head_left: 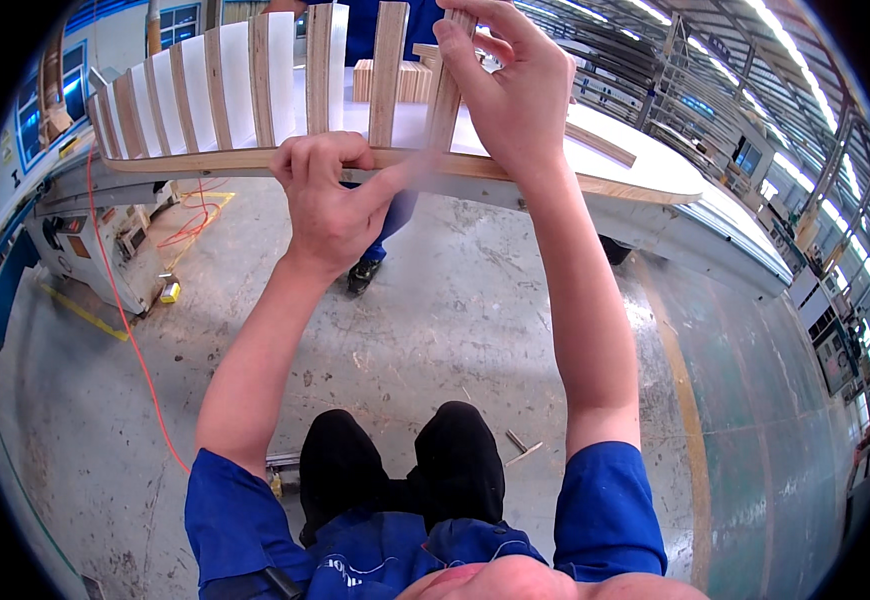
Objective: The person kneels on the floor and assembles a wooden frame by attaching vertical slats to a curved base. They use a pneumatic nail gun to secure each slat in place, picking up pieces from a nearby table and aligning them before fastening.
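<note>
An upright plywood slat point(444, 110) stands at the front edge of a white-topped board point(655, 185). My right hand point(520, 95) is closed on the slat's upper part, thumb on the near side. Along the same edge, my left hand point(327, 205) has its fingers curled over the board's plywood rim. Its thumb stretches toward the foot of the slat, where the tip is smeared by motion. Between my hands rises another upright slat point(387, 75). A row of similar slats point(217, 85) runs along the curved edge to the left, with white between them.
Behind the slats lies a stack of short wood blocks point(392, 80); a loose wooden strip point(600, 145) rests on the board. A person in blue stands across the board, one shoe point(363, 274) showing below. An orange hose point(127, 330) trails down to the floor beside a machine point(105, 245).
</note>
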{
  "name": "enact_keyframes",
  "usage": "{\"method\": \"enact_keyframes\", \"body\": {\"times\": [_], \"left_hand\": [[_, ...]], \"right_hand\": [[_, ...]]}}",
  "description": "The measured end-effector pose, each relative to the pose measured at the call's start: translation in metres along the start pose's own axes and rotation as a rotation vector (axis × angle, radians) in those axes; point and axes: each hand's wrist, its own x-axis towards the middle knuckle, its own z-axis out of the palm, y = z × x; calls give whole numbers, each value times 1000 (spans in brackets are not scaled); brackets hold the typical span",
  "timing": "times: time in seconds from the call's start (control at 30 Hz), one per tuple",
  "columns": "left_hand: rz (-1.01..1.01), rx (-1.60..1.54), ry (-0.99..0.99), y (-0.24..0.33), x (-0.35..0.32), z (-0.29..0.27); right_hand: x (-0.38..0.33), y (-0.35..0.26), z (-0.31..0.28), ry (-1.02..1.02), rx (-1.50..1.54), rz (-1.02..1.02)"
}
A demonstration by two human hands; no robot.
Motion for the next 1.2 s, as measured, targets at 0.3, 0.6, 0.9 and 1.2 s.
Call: {"method": "enact_keyframes", "body": {"times": [0.3, 0.6, 0.9, 1.2], "left_hand": [[-66, -54, 97, -4, -5, 10], [5, 58, 4, -3, -4, 5], [6, 93, 4, -3, -4, 7], [36, 76, 26, -2, -2, 8]], "right_hand": [[0, 12, 7, 17, 54, -55], [-1, -8, 2, 0, 94, 56], [-3, -6, 3, 32, 69, -19], [0, 7, 4, 22, 58, -35]]}}
